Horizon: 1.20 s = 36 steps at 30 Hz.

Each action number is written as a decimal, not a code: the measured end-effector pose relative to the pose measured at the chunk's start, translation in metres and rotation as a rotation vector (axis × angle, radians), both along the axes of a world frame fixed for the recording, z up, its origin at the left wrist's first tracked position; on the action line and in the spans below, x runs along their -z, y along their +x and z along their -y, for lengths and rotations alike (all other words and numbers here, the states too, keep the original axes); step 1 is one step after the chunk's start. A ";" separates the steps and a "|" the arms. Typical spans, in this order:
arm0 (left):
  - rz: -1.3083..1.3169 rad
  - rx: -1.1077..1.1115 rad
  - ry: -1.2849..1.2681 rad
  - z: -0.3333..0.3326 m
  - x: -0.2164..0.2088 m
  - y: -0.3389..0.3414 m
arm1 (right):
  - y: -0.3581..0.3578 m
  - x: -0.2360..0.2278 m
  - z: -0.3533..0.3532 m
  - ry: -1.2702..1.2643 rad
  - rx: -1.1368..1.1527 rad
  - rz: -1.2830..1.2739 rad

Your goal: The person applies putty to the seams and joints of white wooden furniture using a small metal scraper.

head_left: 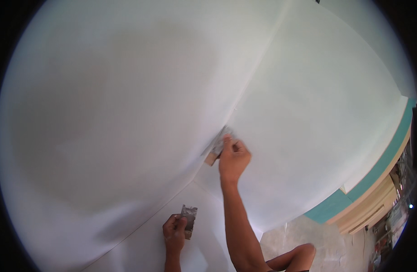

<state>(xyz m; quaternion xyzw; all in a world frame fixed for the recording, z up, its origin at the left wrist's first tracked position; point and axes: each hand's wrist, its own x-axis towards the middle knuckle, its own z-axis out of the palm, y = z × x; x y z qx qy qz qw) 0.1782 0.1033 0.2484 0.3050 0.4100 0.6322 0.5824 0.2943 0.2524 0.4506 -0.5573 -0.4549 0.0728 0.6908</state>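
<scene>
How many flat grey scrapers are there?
2. The upper scraper is in the right hand, at the crease between white surfaces; the lower scraper is in the left hand. More could hide in the blurry clutter at far right.

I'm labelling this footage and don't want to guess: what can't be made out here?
In the head view:
Upper grey tool: blurred, and partly hidden by the right hand; the finish of its edge is unclear.
Lower grey tool: its left part is covered by the left hand.
Bent limb: cut off by the lower edge.
Clutter along the right rim: too small and distorted to identify.
</scene>
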 end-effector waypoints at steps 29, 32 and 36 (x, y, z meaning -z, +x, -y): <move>0.037 -0.009 0.008 0.003 0.003 0.001 | 0.019 0.023 -0.014 -0.126 0.100 0.148; 0.011 -0.028 0.015 -0.002 0.004 0.008 | 0.036 0.014 -0.010 0.015 0.079 0.150; 0.020 0.020 0.050 -0.004 0.007 0.003 | 0.031 -0.067 -0.016 0.137 0.126 0.285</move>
